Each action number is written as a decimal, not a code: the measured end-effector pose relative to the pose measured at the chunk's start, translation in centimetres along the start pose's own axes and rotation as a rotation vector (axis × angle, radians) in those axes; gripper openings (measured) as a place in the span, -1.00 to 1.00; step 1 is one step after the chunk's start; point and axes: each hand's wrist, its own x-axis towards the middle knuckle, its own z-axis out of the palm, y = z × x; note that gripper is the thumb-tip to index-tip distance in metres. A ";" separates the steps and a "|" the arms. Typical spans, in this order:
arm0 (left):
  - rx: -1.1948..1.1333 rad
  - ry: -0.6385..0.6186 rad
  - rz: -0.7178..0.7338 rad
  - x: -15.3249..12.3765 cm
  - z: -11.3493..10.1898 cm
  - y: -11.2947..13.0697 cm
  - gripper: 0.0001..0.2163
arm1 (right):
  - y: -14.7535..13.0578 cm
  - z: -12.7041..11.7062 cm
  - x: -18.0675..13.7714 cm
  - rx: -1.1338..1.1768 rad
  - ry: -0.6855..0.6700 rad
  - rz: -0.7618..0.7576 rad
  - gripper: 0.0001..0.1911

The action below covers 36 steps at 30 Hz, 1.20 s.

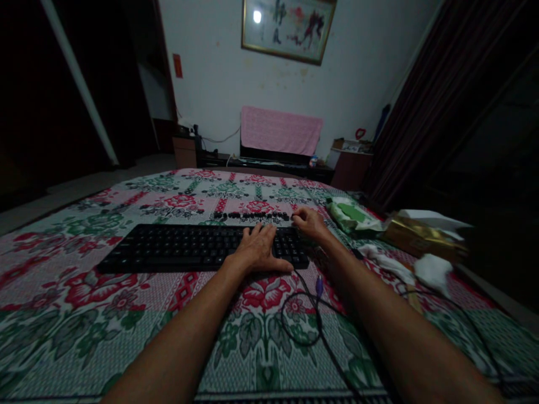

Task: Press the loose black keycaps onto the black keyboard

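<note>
A black keyboard lies on a floral bedspread. My left hand rests flat on the keyboard's right part, fingers stretched out over the keys. My right hand is just beyond the keyboard's far right corner, fingers curled in a pinch at the right end of a row of loose black keycaps laid out behind the keyboard. What the fingers pinch is too small to make out.
The keyboard's black cable coils on the bedspread between my forearms. To the right lie a green wipes pack, a gold box and white cotton wads. A pink cloth covers a television at the far wall.
</note>
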 end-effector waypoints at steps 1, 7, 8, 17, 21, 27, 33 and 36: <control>-0.002 0.003 0.001 0.0 0.0 0.0 0.00 | 0.1 -0.2 -0.3 0.034 -0.005 0.002 -0.84; -0.001 0.011 0.004 0.1 0.2 -0.2 0.00 | -0.3 -0.9 -2.2 0.274 -0.010 0.050 -0.72; 0.000 0.006 0.003 0.1 0.2 -0.3 0.01 | -0.4 -1.0 -2.5 0.312 -0.023 0.077 -0.71; 0.001 -0.012 -0.005 0.1 0.1 -0.1 -0.01 | -0.6 -1.5 -3.1 0.530 -0.153 0.254 -0.69; 0.002 -0.001 0.002 0.1 0.1 -0.1 -0.01 | -0.2 -1.6 -2.9 0.521 -0.179 0.195 -0.75; 0.001 -0.009 -0.002 0.0 0.0 -0.1 0.00 | -0.1 -2.2 -2.9 0.535 -0.244 0.115 -0.72; -0.014 0.002 0.000 0.0 0.0 0.0 0.02 | -0.4 -2.5 -3.1 0.507 -0.295 0.066 -0.78; -0.014 -0.002 -0.006 0.0 0.0 0.0 0.03 | -0.4 -2.2 -3.0 0.455 -0.290 0.018 -0.77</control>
